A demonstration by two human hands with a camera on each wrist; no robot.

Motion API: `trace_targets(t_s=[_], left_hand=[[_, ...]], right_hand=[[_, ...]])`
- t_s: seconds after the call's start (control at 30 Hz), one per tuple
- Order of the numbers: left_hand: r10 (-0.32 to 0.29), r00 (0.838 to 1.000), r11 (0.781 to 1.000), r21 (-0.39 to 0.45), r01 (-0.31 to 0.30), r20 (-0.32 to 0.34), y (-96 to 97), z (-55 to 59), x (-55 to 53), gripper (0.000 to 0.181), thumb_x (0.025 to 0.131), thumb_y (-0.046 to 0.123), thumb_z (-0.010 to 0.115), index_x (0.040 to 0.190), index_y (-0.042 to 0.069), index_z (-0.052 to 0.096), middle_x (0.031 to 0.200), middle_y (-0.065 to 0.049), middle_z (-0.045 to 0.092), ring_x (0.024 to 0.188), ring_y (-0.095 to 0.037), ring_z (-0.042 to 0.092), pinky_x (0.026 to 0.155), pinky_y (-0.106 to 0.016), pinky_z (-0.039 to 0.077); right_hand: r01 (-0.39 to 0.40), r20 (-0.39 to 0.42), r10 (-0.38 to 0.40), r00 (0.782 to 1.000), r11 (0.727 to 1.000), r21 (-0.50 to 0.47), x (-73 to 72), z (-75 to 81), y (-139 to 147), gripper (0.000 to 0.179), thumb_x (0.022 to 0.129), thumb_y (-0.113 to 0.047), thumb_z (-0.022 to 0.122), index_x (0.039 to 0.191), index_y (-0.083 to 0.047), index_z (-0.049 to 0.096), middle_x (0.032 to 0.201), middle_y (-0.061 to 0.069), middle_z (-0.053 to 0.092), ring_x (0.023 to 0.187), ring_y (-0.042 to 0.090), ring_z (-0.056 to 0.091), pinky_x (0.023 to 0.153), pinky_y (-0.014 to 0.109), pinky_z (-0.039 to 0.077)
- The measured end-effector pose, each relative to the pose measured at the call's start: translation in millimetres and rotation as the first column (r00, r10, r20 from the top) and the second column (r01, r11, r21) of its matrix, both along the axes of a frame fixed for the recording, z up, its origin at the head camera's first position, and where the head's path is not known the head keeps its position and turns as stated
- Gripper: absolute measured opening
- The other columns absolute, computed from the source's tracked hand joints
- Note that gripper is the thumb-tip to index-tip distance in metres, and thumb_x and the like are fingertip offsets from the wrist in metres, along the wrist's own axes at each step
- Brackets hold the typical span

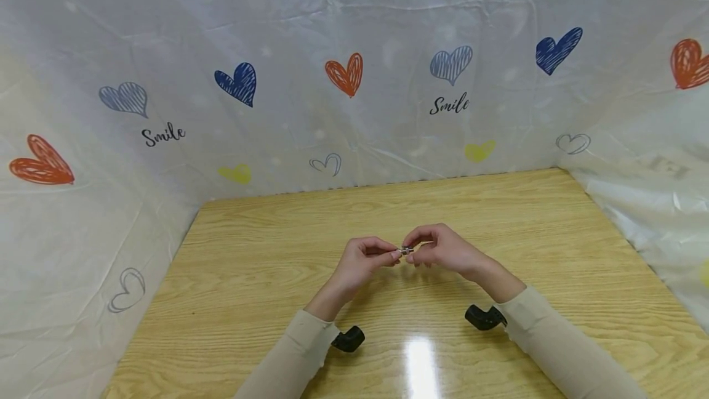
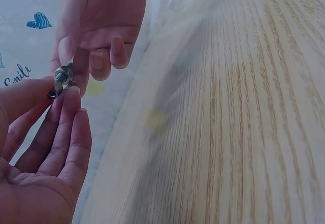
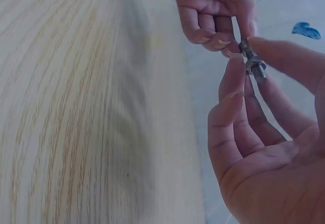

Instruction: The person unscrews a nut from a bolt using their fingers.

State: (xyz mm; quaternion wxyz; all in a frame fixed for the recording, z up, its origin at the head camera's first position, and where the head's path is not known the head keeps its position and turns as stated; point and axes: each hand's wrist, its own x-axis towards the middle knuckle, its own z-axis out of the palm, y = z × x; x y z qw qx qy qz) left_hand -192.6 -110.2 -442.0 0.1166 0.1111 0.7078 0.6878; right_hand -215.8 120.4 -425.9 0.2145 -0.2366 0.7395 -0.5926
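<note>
Both hands meet over the middle of the table at a small metal bolt point(image 1: 407, 251) that carries a nut point(image 3: 254, 64). My left hand point(image 1: 360, 265) pinches one end of the bolt between thumb and index finger. At the other end, my right hand point(image 1: 443, 248) has its thumb and index finger on either side of the nut. Bare thread point(image 3: 259, 73) sticks out past the nut, toward the right palm. Seen from the left wrist, the bolt point(image 2: 61, 76) lies lengthwise between the two sets of fingertips, which partly hide it.
Beneath the hands spreads a wood-grain table point(image 1: 266, 263) with a bright glare spot near its front. A white sheet point(image 1: 288, 128) printed with hearts borders the back and sides. Each sleeve has a black curved piece point(image 1: 349, 339) at the wrist.
</note>
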Motion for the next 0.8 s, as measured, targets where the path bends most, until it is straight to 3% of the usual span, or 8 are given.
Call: trace_targets(t_s=[0.2,0.33,0.47,0.67,0.8], left_hand=[[-0.002,1.0,1.0,-0.004,0.002,-0.002,0.3,-0.1,-0.2,0.014,0.095,0.004,0.073,0.107,-0.004,0.075,0.103,-0.01,0.075,0.09,-0.022,0.073,0.095,-0.055,0.057],[-0.001,1.0,1.0,-0.012,0.001,-0.005,0.8,0.0,-0.4,0.014,0.095,0.003,0.073,0.107,-0.004,0.075,0.104,-0.01,0.075,0.091,-0.022,0.073,0.095,-0.055,0.057],[-0.002,1.0,1.0,-0.011,0.002,-0.008,1.3,-1.0,-0.9,0.014,0.095,0.003,0.073,0.106,-0.004,0.075,0.103,-0.009,0.074,0.09,-0.021,0.073,0.095,-0.055,0.058],[-0.01,1.0,1.0,-0.003,0.01,-0.012,2.0,-1.6,-1.0,0.014,0.095,0.002,0.072,0.106,-0.005,0.075,0.103,-0.01,0.075,0.09,-0.021,0.073,0.095,-0.053,0.058],[-0.01,1.0,1.0,0.001,0.01,-0.005,2.7,-0.7,-0.6,0.014,0.095,0.002,0.072,0.106,-0.005,0.075,0.104,-0.011,0.075,0.091,-0.021,0.073,0.096,-0.055,0.057]], right_hand=[[0.023,0.019,-0.023,1.0,0.999,0.041,0.0,2.7,1.2,0.039,0.101,-0.024,0.067,0.129,0.003,0.062,0.117,0.016,0.066,0.094,0.048,0.063,0.069,0.04,0.053],[0.039,0.023,-0.042,0.999,0.994,0.104,0.1,3.1,0.8,0.037,0.106,-0.033,0.058,0.119,-0.001,0.071,0.108,0.016,0.071,0.093,0.049,0.065,0.067,0.039,0.053],[0.041,0.048,-0.048,0.998,0.99,0.135,0.1,-0.2,0.1,0.047,0.108,-0.04,0.053,0.108,0.002,0.074,0.097,0.016,0.074,0.089,0.044,0.067,0.065,0.036,0.052],[0.033,0.054,-0.039,0.998,0.993,0.113,0.3,-2.2,-0.6,0.048,0.107,-0.037,0.055,0.1,0.007,0.073,0.086,0.014,0.073,0.077,0.034,0.066,0.059,0.031,0.047],[0.015,0.04,-0.019,0.999,0.996,0.084,0.7,-0.7,1.3,0.043,0.107,-0.032,0.057,0.103,0.008,0.072,0.09,0.019,0.072,0.079,0.039,0.064,0.059,0.031,0.047]])
